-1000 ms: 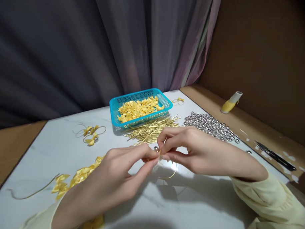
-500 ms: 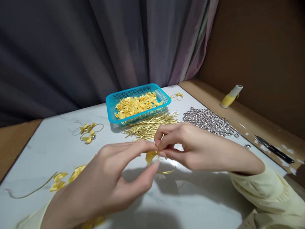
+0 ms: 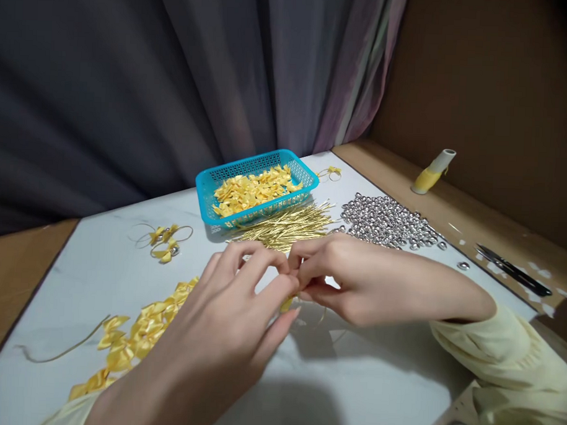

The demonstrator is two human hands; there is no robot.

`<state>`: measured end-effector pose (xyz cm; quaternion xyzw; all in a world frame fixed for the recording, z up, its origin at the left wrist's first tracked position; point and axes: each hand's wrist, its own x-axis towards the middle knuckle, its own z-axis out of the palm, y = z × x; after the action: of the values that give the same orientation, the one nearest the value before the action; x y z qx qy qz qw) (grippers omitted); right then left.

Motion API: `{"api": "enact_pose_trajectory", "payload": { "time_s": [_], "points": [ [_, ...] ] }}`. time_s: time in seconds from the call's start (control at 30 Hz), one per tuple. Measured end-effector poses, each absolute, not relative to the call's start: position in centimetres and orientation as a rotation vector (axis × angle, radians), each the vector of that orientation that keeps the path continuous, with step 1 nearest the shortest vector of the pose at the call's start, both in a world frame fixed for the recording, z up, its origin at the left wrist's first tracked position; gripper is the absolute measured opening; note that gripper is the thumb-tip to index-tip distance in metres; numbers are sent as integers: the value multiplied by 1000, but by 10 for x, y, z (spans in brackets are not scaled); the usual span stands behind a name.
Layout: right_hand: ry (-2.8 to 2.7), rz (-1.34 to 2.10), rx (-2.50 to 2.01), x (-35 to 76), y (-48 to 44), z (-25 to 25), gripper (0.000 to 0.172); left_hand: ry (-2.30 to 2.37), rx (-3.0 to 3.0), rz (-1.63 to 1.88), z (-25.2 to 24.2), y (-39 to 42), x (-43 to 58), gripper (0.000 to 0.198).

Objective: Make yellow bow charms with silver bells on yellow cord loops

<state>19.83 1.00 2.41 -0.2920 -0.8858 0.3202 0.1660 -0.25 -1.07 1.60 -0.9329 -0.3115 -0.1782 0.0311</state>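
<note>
My left hand (image 3: 233,322) and my right hand (image 3: 350,277) meet fingertip to fingertip above the white table (image 3: 352,388). Both pinch a small yellow ribbon bow (image 3: 287,303) with a thin gold cord loop hanging under it; most of the bow is hidden by my fingers. A strip of yellow bows (image 3: 134,337) lies just left of my left hand. Behind my hands lie a pile of gold cord pieces (image 3: 287,228) and a heap of small silver bells (image 3: 385,221).
A blue basket (image 3: 210,188) holding yellow bows stands at the back centre. Two finished bow loops (image 3: 166,242) lie at the left, another one (image 3: 330,172) beside the basket. A yellow thread spool (image 3: 431,172) and black snips (image 3: 514,275) rest on the wooden ledge at right. A loose cord (image 3: 60,352) lies front left.
My left hand's fingers have curled in over the bow, hiding most of it. The cord loop under my hands is less visible. The view has shifted slightly.
</note>
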Motion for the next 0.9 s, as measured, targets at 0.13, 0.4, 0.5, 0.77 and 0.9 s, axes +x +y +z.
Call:
{"api": "enact_pose_trajectory", "payload": {
  "time_s": [0.13,0.4,0.5,0.77,0.9],
  "points": [
    [-2540,910,-814,197,10,23,19,-905,-2871,-565,12,-10,-1,9],
    [-2576,948,-841,196,12,23,21,-839,-2924,-608,9,-9,-1,13],
    [-2586,964,-830,197,13,22,21,-863,-2997,-581,7,-8,-3,14],
    [-2596,971,-806,198,12,23,20,-982,-3218,-448,11,-5,-7,21],
    [-2581,1006,-808,198,13,24,19,-1027,-3255,-404,14,-4,-6,22]
  ]
}}
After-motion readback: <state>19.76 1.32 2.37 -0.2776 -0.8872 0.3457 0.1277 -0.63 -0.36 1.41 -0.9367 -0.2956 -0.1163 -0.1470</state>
